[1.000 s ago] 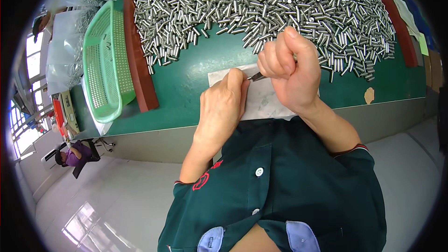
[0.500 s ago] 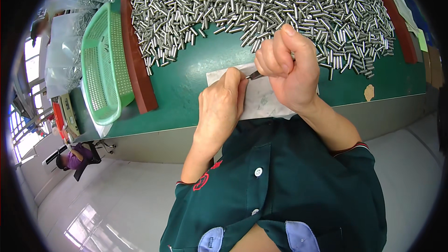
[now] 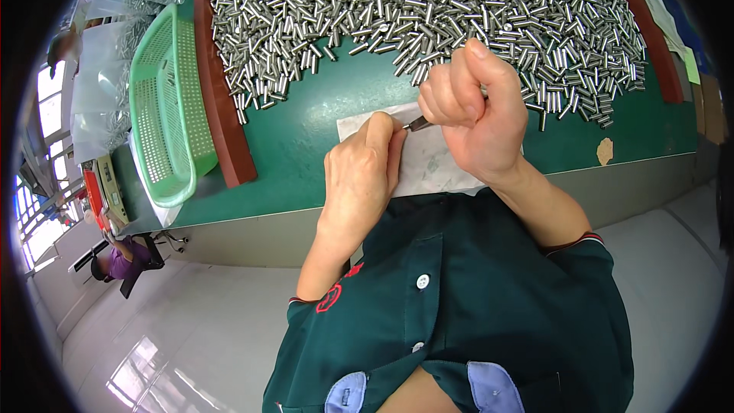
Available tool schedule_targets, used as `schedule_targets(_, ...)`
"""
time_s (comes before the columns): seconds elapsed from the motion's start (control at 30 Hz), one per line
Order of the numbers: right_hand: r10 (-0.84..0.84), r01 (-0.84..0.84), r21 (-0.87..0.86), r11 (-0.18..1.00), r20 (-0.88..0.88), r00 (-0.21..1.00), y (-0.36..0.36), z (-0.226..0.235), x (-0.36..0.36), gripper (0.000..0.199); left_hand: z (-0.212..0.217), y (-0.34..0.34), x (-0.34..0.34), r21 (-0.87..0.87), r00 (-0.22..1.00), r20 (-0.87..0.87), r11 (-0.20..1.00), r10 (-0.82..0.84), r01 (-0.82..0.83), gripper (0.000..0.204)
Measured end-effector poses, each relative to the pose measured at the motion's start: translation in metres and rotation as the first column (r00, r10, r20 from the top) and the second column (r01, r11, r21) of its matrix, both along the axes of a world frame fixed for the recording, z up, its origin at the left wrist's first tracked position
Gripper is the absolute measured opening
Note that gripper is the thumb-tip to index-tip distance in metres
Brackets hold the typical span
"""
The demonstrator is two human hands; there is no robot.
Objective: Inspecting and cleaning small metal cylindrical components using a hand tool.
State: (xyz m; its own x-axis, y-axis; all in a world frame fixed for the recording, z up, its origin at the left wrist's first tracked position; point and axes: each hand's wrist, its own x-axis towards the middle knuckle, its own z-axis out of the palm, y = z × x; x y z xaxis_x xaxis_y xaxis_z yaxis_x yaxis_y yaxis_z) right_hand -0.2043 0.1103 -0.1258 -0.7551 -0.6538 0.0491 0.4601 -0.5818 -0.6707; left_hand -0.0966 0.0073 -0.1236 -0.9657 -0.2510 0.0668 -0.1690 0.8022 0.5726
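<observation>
Fingers of the right hand [image 3: 478, 111] curl tight around a slim metal pin [image 3: 417, 123]; left hand [image 3: 359, 176] touches its tip.

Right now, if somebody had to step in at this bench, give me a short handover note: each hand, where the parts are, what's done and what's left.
Left hand: lies palm-down on the white sheet, fingertips meeting the tip of a small metal pin.
Right hand: closed in a fist, gripping that pin's other end just above the sheet.
Parts: a big heap of metal pins covers the green bench top between two red-brown rails. A green mesh basket sits to the left.
Done: no sorted pile is visible.
Left: the one pin in hand, and apparently the whole heap.
</observation>
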Motion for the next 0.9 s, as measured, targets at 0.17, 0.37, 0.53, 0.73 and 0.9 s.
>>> schedule_targets(0.17, 0.010, -0.010, 0.006, 1.000, -0.016, 1.000, 0.0001, 0.0005, -0.0008, 0.043, -0.0007, 0.0003, 0.0002, -0.006, 1.000, -0.020, 1.000, -0.003, 0.003, 0.014)
schedule_targets(0.37, 0.021, -0.022, -0.010, 1.000, -0.012, 1.000, -0.0005, 0.0004, -0.0013, 0.043, -0.0010, 0.0009, 0.0009, 0.001, 1.000, -0.030, 1.000, 0.002, -0.002, 0.014)
schedule_targets(0.53, 0.019, -0.019, 0.020, 1.000, -0.006, 1.000, -0.0011, 0.0015, -0.0013, 0.044, -0.0014, 0.0019, 0.0008, 0.007, 0.999, -0.045, 1.000, 0.011, -0.011, 0.013)
schedule_targets(0.73, 0.000, 0.003, 0.076, 0.997, -0.038, 0.999, -0.0034, 0.0037, 0.0027, 0.045, -0.0021, 0.0004, 0.0002, 0.021, 0.998, -0.053, 1.000, 0.015, -0.014, 0.012)
schedule_targets(0.9, 0.025, -0.025, 0.063, 0.998, -0.012, 1.000, -0.0010, 0.0018, 0.0027, 0.046, -0.0011, 0.0007, 0.0010, 0.057, 0.999, -0.011, 0.998, 0.041, -0.040, 0.010)
